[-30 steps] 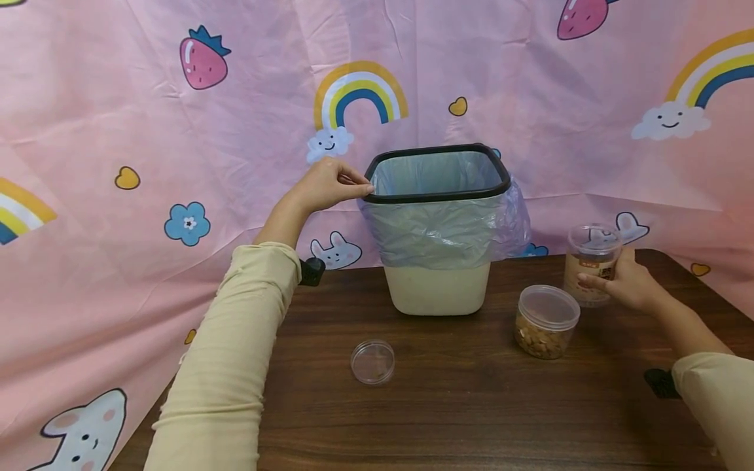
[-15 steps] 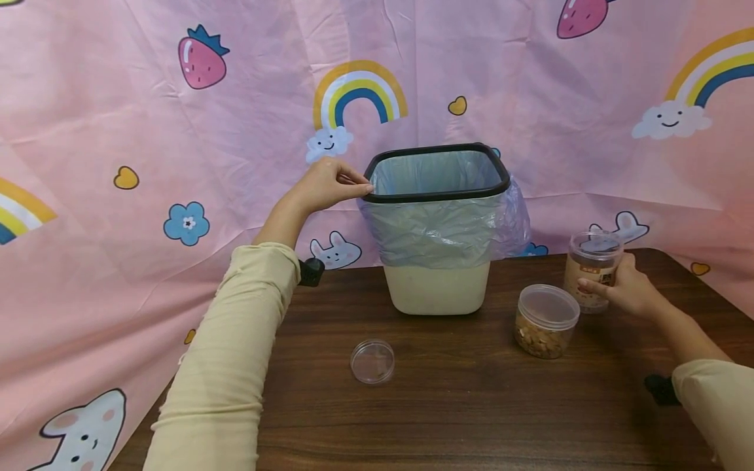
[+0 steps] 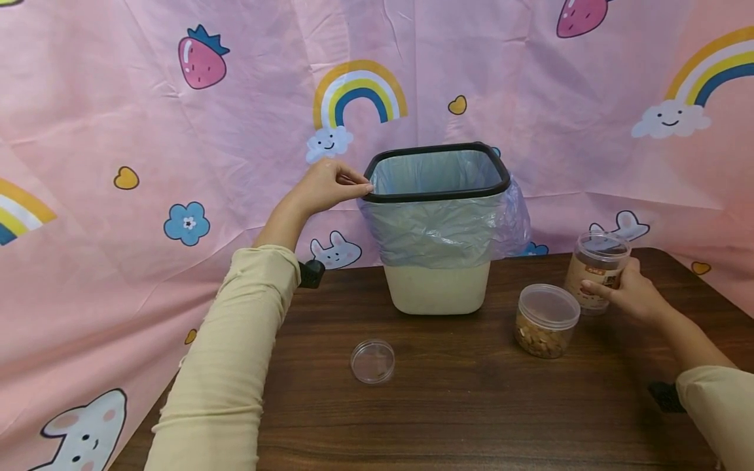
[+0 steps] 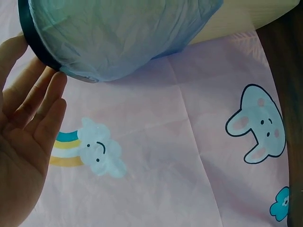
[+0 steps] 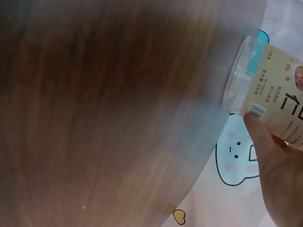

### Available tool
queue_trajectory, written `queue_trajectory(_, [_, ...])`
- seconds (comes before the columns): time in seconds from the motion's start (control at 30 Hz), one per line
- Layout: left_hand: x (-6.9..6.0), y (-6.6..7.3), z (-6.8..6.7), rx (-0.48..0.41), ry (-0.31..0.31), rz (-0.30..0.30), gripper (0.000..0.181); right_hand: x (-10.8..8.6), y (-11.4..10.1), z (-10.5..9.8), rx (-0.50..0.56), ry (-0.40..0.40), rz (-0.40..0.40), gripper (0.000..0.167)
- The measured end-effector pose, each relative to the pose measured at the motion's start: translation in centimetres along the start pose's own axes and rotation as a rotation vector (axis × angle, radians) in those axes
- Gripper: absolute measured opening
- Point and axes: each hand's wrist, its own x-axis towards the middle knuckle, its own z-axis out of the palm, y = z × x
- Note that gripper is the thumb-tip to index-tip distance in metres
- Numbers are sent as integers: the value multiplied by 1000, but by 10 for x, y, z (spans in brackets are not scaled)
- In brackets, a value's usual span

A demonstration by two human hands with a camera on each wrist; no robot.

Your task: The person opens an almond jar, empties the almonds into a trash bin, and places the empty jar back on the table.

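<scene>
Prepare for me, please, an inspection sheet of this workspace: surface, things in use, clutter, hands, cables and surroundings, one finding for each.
Surface: dark wood-grain table.
Job's things: pale bin, upright, lined with a translucent bag that hangs over its outer walls; labelled jar, slightly tilted, whether its base touches the table cannot be told.
Clutter: short jar with brown pieces inside; clear round lid or dish, lying flat.
Hands: left hand pinches the bin's black rim; right hand grips the labelled jar.
Cables: nothing seen.
Surroundings: wrinkled pink backdrop printed with rainbows, strawberries and rabbits.
</scene>
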Motion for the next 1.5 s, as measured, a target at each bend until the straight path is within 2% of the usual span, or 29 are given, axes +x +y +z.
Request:
queue_trajectory(0.3, [-3,0,6,-26,42,15,27,-3,7,2,20,4,26,94])
queue_trajectory(0.57, [-9,-2,14,-19,95,86,26,-5,7,1,34,23,18,92])
queue_trajectory(0.8, [-19,-4,20,-2,120,91,29,-8,2,-5,54,-26,-19,92])
queue_trajectory(1.1, [-29,-8,27,4,131,92,39,-15,-1,-12,-31,-74,-3,93])
queue_trajectory(1.3, [-41,-12,34,-41,153,133,46,-21,-2,-21,-77,-112,12,99])
queue_trajectory(1.5, [-53,-19,41,-87,180,153,47,-30,6,-27,-147,-158,-2,94])
